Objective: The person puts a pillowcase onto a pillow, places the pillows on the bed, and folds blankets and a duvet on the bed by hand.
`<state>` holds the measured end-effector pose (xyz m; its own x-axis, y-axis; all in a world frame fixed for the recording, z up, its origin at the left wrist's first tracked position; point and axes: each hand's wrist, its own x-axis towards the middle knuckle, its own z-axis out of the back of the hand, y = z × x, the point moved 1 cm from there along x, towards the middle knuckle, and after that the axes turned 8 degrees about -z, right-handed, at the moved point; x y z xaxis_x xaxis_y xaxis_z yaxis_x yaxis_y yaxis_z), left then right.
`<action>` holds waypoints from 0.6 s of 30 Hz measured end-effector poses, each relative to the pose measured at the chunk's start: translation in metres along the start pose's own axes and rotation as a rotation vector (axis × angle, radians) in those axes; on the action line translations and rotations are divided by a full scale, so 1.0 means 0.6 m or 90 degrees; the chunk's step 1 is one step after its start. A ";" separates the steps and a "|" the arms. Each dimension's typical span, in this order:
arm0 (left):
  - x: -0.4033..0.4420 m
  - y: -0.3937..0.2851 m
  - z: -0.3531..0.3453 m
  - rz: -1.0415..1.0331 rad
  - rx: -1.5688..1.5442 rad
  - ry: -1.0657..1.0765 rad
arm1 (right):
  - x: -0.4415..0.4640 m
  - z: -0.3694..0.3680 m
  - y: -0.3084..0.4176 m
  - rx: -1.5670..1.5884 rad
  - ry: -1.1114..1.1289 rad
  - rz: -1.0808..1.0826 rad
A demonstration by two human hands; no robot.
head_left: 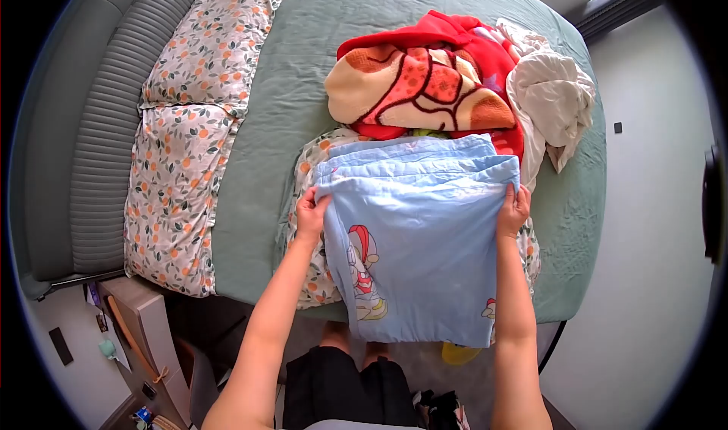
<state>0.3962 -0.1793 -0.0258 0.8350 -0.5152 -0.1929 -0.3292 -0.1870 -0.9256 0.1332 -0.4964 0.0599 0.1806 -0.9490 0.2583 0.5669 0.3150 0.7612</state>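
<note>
A light blue quilt (425, 255) with cartoon figures hangs folded in layers between my two hands, its lower part falling over the bed's near edge. My left hand (311, 214) grips its upper left corner, fingers closed on the cloth. At the upper right corner, my right hand (513, 211) pinches the fabric in the same way. Beneath and behind the quilt lies a white cover with an orange print (307, 278), mostly hidden. Just beyond it, a red and cream patterned blanket (425, 89) is heaped on the bed.
Two orange-print pillows (197, 66) lie along the padded headboard (102, 149) on the left. A crumpled white cloth (553, 96) rests at the right on the green sheet (280, 73). A bedside cabinet (152, 316) stands lower left. Something yellow (460, 353) is on the floor.
</note>
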 end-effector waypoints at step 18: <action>-0.014 -0.037 -0.018 0.258 -0.218 0.001 | 0.012 -0.027 0.040 0.233 0.101 -0.219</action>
<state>0.3915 -0.1798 0.0001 0.6103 -0.6045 -0.5119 -0.7506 -0.2350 -0.6175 0.1612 -0.4961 0.0701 0.1686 -0.9789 -0.1151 0.3016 -0.0599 0.9516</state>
